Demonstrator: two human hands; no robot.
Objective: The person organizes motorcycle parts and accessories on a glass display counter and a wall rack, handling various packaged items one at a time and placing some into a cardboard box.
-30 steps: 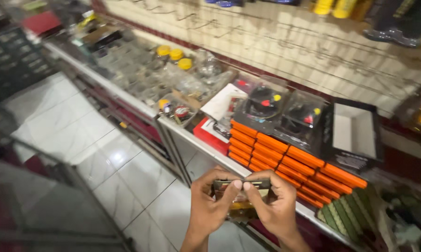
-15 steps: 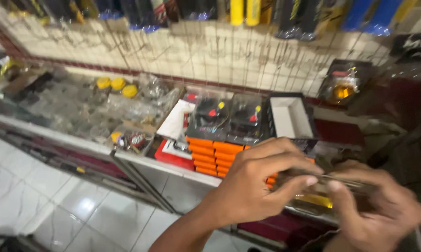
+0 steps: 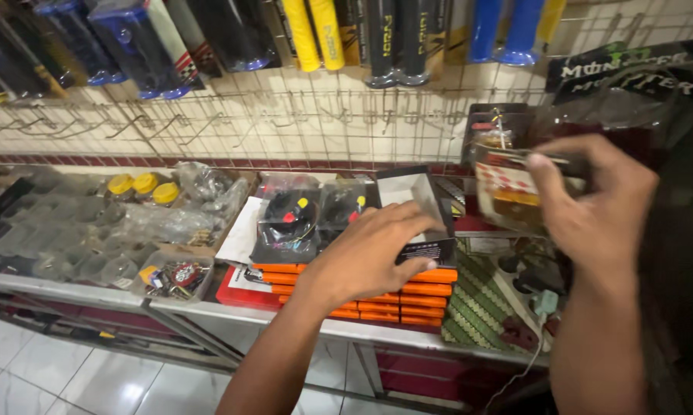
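Note:
My right hand is raised at the right and grips a clear plastic packet with a red-and-white card and an amber part inside. My left hand hovers, fingers spread, over a stack of orange boxes on the shop counter, close to an open black-and-white box. It holds nothing. Two clear-topped boxes with black switch parts and red and yellow buttons lie just left of that hand.
A wire grid wall behind the counter carries hanging handlebar grips in blue, yellow and black. Bagged parts with yellow caps fill the counter's left side. A green patterned cloth and a white cable lie at right. Tiled floor below.
My two hands held the packet together low in front of me; now my right hand alone has lifted it up to the right, and my left hand has let go and moved over the orange boxes.

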